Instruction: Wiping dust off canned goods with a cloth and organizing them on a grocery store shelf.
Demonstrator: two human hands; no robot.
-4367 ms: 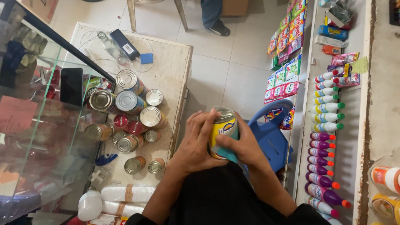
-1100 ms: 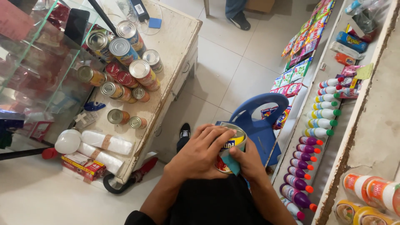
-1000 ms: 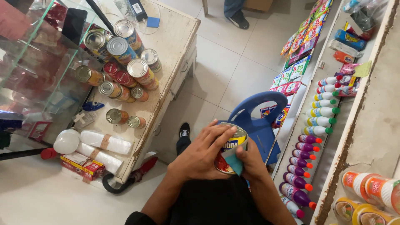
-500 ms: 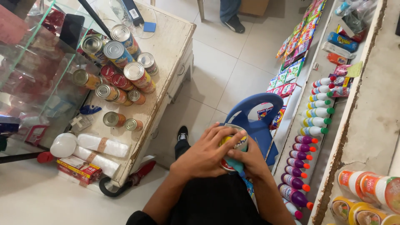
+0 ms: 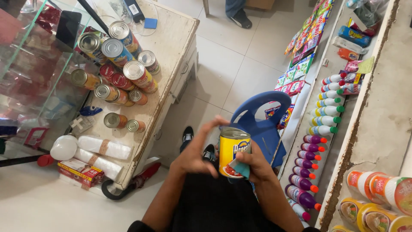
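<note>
Just below the frame's centre, a yellow can (image 5: 233, 153) is held upright, its long axis vertical and its silver lid turned toward the camera. It is gripped low on its right side by the right hand (image 5: 256, 162), with a small teal cloth (image 5: 240, 168) pinched against it. The left hand (image 5: 198, 150) is spread open just left of it, fingers loosely curved.

cans (image 5: 113, 64) on table (image 5: 171, 47), left of chair (image 5: 262, 124).
</note>
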